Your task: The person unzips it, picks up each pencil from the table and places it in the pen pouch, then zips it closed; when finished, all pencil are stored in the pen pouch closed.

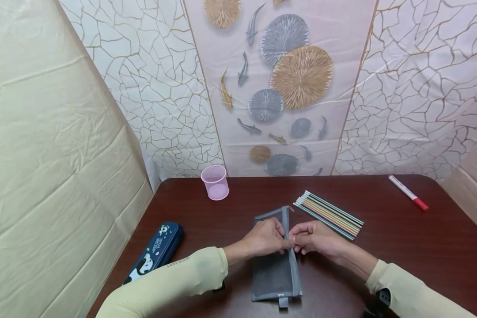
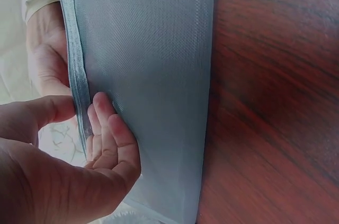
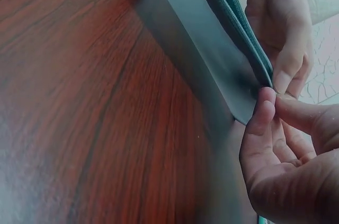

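One grey mesh pouch (image 1: 274, 274) sits around the near middle of the dark red table (image 1: 405, 251), left hand (image 1: 264, 238) pinching its zip edge between thumb and fingers, right hand (image 1: 318, 238) clamped on that same edge right beside it. There's a row of pencils (image 1: 329, 215) just right of it, plus a pink cup (image 1: 216, 187) farther back on the left.

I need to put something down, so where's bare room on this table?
The table is bare between the pencils, the marker and the right sleeve. Another patch lies between the cup, the blue case and the pouch. It's crowded mid-table: the left hand and right hand grip the pouch beside the pencils.
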Tool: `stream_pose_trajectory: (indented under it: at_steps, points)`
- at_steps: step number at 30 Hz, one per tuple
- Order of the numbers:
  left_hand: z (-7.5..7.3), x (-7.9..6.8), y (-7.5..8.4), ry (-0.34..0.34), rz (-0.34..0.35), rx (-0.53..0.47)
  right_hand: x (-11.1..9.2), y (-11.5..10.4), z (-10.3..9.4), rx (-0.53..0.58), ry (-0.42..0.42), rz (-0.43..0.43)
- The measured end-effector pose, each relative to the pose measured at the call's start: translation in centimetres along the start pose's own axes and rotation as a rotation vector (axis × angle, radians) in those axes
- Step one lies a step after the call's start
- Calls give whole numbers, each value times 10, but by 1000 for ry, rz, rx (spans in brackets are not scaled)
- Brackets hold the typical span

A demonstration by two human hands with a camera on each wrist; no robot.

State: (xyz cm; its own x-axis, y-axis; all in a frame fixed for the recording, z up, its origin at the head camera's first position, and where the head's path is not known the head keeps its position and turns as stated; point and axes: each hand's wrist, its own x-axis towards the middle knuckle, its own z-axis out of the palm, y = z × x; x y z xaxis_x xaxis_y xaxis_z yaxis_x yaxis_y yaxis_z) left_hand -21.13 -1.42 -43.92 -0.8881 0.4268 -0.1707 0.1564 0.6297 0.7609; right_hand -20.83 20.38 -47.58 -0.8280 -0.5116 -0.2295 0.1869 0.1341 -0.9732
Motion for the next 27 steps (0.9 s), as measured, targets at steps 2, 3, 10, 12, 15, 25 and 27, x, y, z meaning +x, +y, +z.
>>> stream_pose_trajectory:
  at_steps: [2,3,10,12,15,25,27]
  points:
    - [-1,0,0,-8,11,-15,-1,0,-1,-6,1,3]
    - [-2,1,0,-14,20,-24,-1,0,-1,-10,3,5]
    - [-12,2,-3,-29,70,-114,-1,-2,0,-110,52,-35]
    - [-16,2,-3,-22,65,-109,-1,-1,0,-150,72,-48]
    - [-24,2,-4,-5,56,-78,0,0,-1,-213,104,-69]
    - [-49,-4,-5,58,114,132,-3,-2,-5,-478,214,-95]
    - [-54,-7,-4,62,109,144,-3,-2,-6,-530,236,-76]
